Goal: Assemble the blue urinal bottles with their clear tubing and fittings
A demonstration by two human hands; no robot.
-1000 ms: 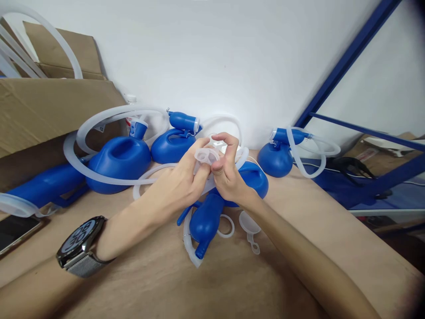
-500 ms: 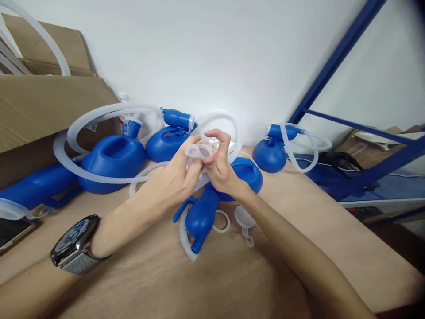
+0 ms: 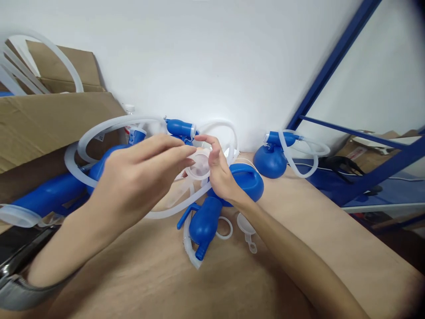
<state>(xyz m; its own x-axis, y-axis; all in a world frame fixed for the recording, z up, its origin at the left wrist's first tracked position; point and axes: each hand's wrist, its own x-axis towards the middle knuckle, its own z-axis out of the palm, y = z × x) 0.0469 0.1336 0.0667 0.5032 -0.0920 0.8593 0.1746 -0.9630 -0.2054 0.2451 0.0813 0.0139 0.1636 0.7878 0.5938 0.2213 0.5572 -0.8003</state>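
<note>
A translucent round, funnel-like plastic piece (image 3: 200,166) is held up in my right hand (image 3: 221,175), its index finger and thumb raised beside the rim. My left hand (image 3: 136,177) is stretched out to the left of the piece, fingers extended, their tips close to its rim; its thumb is hidden. Below the hands lies a blue bottle-shaped part (image 3: 204,223) with a narrow spout. Behind it rests a blue jug (image 3: 249,181) with a handle. A white ring (image 3: 225,228) and a translucent cap with a tab (image 3: 246,225) lie to its right.
Blue jugs with clear hoses stand at the back, one of them (image 3: 269,161) on the right. A cardboard box (image 3: 59,117) with hoses stands at left, near a blue container (image 3: 49,192) and a dark phone-like object (image 3: 20,239). A blue metal frame (image 3: 332,66) rises at right.
My left hand has come off the translucent piece and moved left, its fingers straightening. The piece stays in my right hand, now turned with its round opening showing.
</note>
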